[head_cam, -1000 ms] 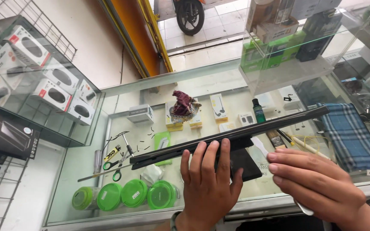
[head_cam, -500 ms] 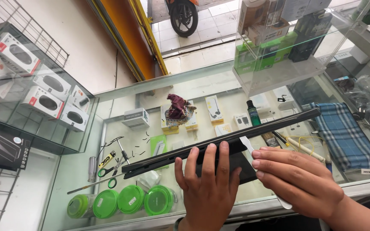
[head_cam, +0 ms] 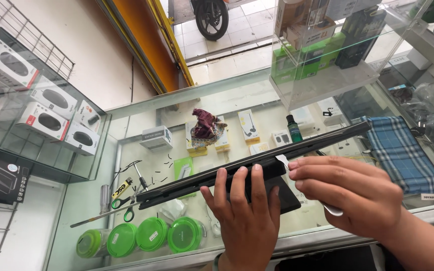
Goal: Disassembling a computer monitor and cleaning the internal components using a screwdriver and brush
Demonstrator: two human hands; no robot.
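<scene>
two hands: left hand (head_cam: 244, 216) grips one laptop (head_cam: 257, 158); right hand (head_cam: 350, 193) pinches one pry tool (head_cam: 283, 160)

Both hands sit in the lower half of the frame, close together. The left hand (head_cam: 247, 221) rises from the bottom edge at centre, back of the hand toward the camera, wrist just cut off below. Its four fingers (head_cam: 238, 183) point upward, slightly spread and nearly straight, curling over at the tips; the thumb is hidden. The right hand (head_cam: 350, 193) enters from the lower right corner, its forearm running off the frame there. It lies knuckles up, turned toward the left, fingers bunched and bent in a pinch, fingertips level with those of the left hand and just beside them.
</scene>
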